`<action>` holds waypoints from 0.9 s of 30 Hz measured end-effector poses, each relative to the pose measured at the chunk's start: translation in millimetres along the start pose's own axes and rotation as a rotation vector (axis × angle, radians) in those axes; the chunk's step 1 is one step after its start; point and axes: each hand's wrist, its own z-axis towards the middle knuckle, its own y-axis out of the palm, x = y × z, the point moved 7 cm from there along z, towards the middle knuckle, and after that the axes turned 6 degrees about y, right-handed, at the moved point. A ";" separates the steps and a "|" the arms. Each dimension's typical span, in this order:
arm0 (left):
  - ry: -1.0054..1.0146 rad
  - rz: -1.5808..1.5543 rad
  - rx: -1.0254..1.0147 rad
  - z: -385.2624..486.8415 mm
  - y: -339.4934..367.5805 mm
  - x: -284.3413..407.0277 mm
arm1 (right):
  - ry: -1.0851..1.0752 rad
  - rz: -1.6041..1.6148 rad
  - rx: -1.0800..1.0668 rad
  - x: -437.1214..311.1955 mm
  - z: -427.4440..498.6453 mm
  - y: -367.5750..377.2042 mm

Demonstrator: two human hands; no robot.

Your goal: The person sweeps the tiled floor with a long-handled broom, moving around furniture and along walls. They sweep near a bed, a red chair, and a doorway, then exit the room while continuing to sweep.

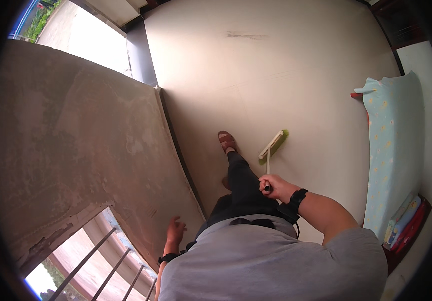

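My right hand (273,186) is closed around the upper end of the handle of a push-type broom (271,145). The broom has a pale head with green bristles, which rest on the light floor (314,109) in front of my right side. Its handle runs from the head back to my fist. My left hand (176,228) hangs at my left side near the wall, fingers loosely curled and apart, holding nothing. One foot in a brown sandal (226,140) is forward, left of the broom head.
A worn plaster wall (99,143) with a dark base strip runs along the left. A barred window (103,259) is at lower left, a bright doorway (99,37) at upper left. On the right stands a bed or bench under a patterned cloth (393,150), with folded fabrics (404,222) on it.
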 end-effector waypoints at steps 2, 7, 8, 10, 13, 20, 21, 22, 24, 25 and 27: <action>-0.018 0.039 -0.012 1.7 -9.6 20.8 | 0.059 0.025 -0.015 -9.1 26.9 63.7; 0.029 0.017 -0.002 26.4 -17.3 80.9 | 0.073 -0.129 -0.058 -65.6 76.7 201.9; 0.043 0.021 -0.008 33.2 -17.3 91.4 | 0.052 -0.126 -0.110 -74.2 86.2 226.8; 0.071 0.042 -0.016 45.0 -18.1 109.3 | 0.022 -0.125 -0.118 -94.4 100.5 255.7; 0.108 0.038 -0.051 64.0 -21.8 131.2 | -0.012 -0.081 -0.158 -127.5 112.7 279.5; 0.153 0.047 -0.043 131.8 -57.9 181.9 | -0.139 0.039 -0.245 -203.7 0.4 174.3; 0.152 0.024 -0.032 142.7 -63.4 190.2 | -0.169 0.001 -0.210 -202.4 -27.6 155.9; 0.148 -0.004 -0.022 154.7 -68.6 199.4 | -0.196 -0.048 -0.079 -197.0 -51.8 136.1; 0.107 -0.078 -0.022 177.6 -78.5 214.2 | -0.258 -0.083 0.091 -181.2 -92.1 112.0; 0.065 -0.094 -0.020 186.1 -80.2 218.6 | -0.274 -0.113 0.187 -174.7 -105.1 103.1; 0.094 -0.144 -0.038 199.8 -83.3 231.2 | -0.284 -0.170 0.317 -176.0 -107.2 95.1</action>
